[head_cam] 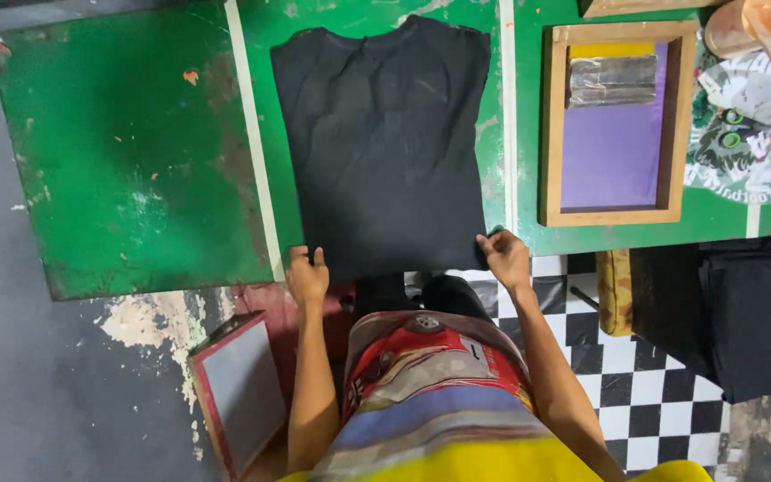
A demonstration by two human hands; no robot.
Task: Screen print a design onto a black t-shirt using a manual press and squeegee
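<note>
The shirt (381, 143) fills the middle board from far edge to near edge, with both hands at its near hem: left hand (307, 277) at one corner, right hand (504, 257) at the other. Left of the shirt, past a white strip (252, 134), the green board (127, 152) lies bare and open to a reach. Right of it a wooden screen frame (616, 125) blocks the table, with a taped block (613, 80) inside it. Beyond that lie a printed cloth (747, 134) and a sandal (733, 31). A black pile (742, 312) crowds the right side by the floor; a small frame (238, 393) leans near the left elbow.
</note>
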